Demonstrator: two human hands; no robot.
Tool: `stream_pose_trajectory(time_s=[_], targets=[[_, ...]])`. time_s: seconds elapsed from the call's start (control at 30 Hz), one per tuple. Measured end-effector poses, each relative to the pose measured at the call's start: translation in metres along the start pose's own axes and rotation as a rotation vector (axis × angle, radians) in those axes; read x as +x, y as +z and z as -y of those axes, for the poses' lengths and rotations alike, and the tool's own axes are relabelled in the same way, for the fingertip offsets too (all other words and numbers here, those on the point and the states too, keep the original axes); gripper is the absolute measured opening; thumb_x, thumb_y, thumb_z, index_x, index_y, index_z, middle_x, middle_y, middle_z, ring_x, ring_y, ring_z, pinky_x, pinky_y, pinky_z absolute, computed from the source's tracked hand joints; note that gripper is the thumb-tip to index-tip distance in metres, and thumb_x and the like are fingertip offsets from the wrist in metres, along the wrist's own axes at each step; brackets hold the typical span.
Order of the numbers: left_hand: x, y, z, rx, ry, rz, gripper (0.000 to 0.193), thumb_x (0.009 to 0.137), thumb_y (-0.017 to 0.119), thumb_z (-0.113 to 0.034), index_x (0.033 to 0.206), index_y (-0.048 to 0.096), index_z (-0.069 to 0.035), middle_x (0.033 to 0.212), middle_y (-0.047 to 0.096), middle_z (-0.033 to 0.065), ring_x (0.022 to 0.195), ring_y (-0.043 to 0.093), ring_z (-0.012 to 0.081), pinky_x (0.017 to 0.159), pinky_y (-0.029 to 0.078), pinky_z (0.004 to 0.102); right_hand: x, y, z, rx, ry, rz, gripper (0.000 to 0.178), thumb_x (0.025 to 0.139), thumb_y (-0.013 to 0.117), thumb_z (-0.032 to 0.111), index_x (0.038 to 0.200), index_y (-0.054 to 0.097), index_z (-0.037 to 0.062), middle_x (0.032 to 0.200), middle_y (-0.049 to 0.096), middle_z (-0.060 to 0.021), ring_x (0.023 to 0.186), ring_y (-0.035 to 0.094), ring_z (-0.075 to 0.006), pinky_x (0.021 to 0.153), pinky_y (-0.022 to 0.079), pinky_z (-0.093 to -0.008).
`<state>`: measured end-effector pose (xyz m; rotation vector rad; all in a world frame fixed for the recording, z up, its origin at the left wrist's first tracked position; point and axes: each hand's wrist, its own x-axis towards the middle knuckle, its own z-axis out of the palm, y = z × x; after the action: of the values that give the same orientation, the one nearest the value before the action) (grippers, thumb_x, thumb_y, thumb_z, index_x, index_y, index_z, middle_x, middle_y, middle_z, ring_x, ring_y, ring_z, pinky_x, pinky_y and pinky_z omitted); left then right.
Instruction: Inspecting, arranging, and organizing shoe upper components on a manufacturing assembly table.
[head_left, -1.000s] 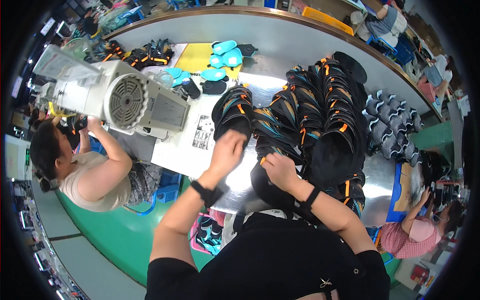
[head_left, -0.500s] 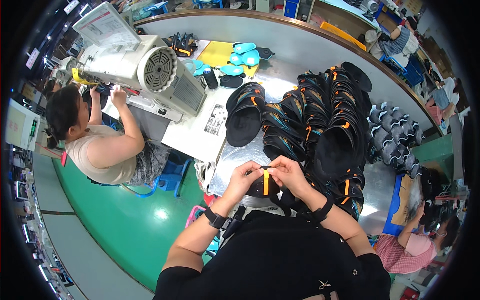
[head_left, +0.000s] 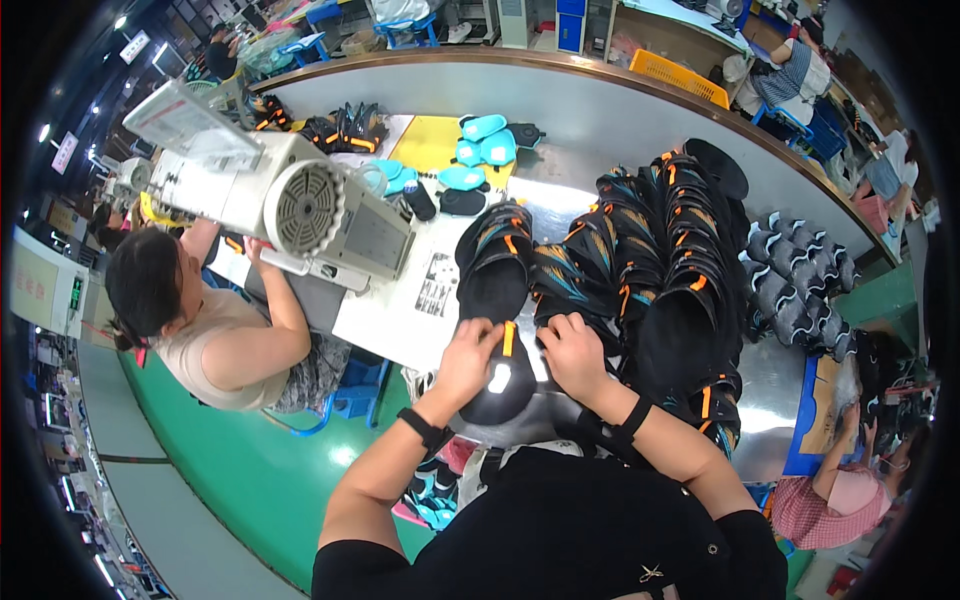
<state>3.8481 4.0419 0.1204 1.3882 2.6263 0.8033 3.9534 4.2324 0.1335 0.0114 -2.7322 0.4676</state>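
Observation:
My left hand (head_left: 470, 360) is closed on a black shoe upper (head_left: 508, 402) with an orange pull tab at its top. It pinches the upper's edge beside the tab, above the near edge of the metal tabletop. My right hand (head_left: 575, 358) is apart from that upper. Its fingers are curled against the front of the piled black shoe uppers (head_left: 578, 272), which carry orange tabs and blue and gold lines. Whatever lies between those fingers is hidden. Just beyond my left hand stands a shorter stack of the same uppers (head_left: 495, 283).
Grey patterned uppers (head_left: 795, 280) lie at the right, near a blue-edged tray (head_left: 802, 425). Turquoise pieces (head_left: 485, 150) rest on a yellow sheet at the back. To the left, a co-worker (head_left: 215, 325) sits at a white sewing machine (head_left: 300, 205). A low partition (head_left: 400, 85) closes off the far side.
My hands have moved apart. Both were at the orange tab; now the left holds the upper farther left and the right has shifted to the pile. The co-worker's arms have moved.

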Motion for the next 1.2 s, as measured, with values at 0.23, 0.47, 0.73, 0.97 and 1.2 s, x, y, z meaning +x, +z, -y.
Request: stream_pose_trajectory(time_s=[0.23, 0.47, 0.73, 0.97, 1.2], targets=[[0.132, 0.041, 0.074, 0.481, 0.228, -0.239, 0.057, 0.082, 0.052, -0.007, 0.138, 0.045, -0.011, 0.128, 0.05, 0.012, 0.121, 0.046, 0.0267, 0.099, 0.035, 0.0434, 0.004, 0.015, -0.048, -0.115, -0.061, 0.107, 0.019, 0.07, 0.064, 0.013, 0.088, 0.058, 0.0117, 0.087, 0.049, -0.0032, 0.083, 0.053, -0.0203, 0.058, 0.049, -0.0314], [0.146, 0.014, 0.072, 0.274, 0.208, -0.131, 0.074, 0.075, 0.068, -0.011, 0.143, 0.04, -0.017, 0.132, 0.047, 0.0138, 0.126, 0.041, 0.0346, 0.106, 0.025, 0.051, -0.007, -0.013, -0.034, 0.18, 0.107, -0.011, 0.031, 0.068, 0.069, 0.001, 0.097, 0.062, 0.0077, 0.094, 0.054, -0.0055, 0.088, 0.057, -0.0258, 0.066, 0.051, -0.0367], [0.029, 0.004, -0.029, -0.179, -0.014, -0.032, 0.027, 0.08, 0.072, -0.019, 0.099, 0.06, -0.005, 0.096, 0.06, 0.0144, 0.087, 0.063, 0.0335, 0.073, 0.052, 0.0391, -0.004, -0.002, -0.02, 0.39, 0.316, -0.074, 0.023, 0.074, 0.069, -0.001, 0.092, 0.055, 0.0026, 0.094, 0.052, -0.0124, 0.092, 0.057, -0.034, 0.072, 0.049, -0.0411], [-0.019, 0.047, -0.031, -0.012, 0.127, 0.047, 0.012, 0.081, 0.063, -0.011, 0.09, 0.055, -0.007, 0.081, 0.053, 0.0096, 0.068, 0.06, 0.0286, 0.058, 0.048, 0.0411, -0.063, 0.004, -0.024, 0.231, 0.456, 0.191, 0.031, 0.092, 0.058, 0.029, 0.109, 0.062, 0.004, 0.104, 0.059, -0.0118, 0.098, 0.06, -0.0318, 0.082, 0.049, -0.0411], [-0.035, -0.006, -0.078, -0.047, 0.246, -0.198, 0.019, 0.077, 0.066, -0.007, 0.096, 0.062, -0.007, 0.088, 0.057, 0.0077, 0.071, 0.061, 0.0267, 0.061, 0.05, 0.0363, -0.048, -0.031, -0.005, 1.323, 0.893, 0.127, 0.027, 0.092, 0.064, 0.018, 0.109, 0.063, -0.0029, 0.091, 0.067, -0.0043, 0.076, 0.056, -0.005, 0.068, 0.044, -0.0205]])
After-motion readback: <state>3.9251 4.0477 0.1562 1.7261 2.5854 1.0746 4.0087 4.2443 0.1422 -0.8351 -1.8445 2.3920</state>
